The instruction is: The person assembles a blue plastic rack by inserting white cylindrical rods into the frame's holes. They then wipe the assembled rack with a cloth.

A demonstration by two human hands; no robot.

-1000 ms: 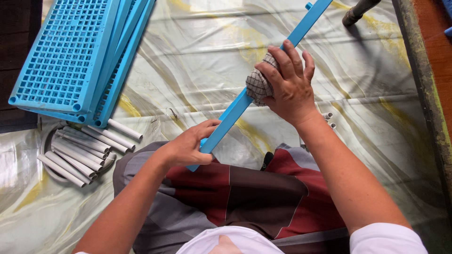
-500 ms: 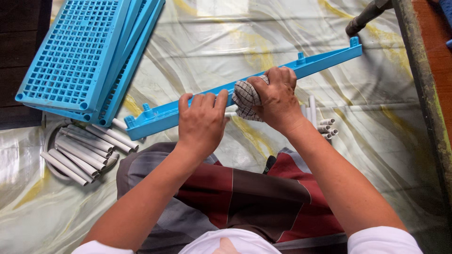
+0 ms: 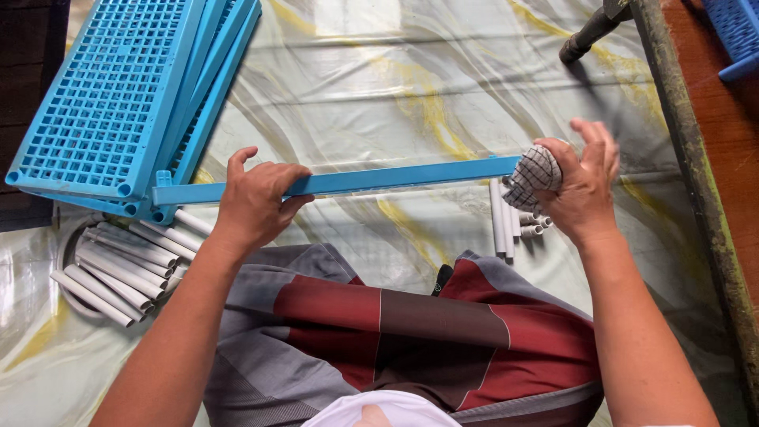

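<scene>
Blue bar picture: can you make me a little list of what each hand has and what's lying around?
left hand: grips blue bar
right hand: presses checked cloth on bar's end
bar: level, across lap
blue grid panels: stacked, upper left
white tubes: piled at left
more tubes: under cloth
floor cover: marbled sheet

No packages, labels, signs or screens show anywhere in this view.
</scene>
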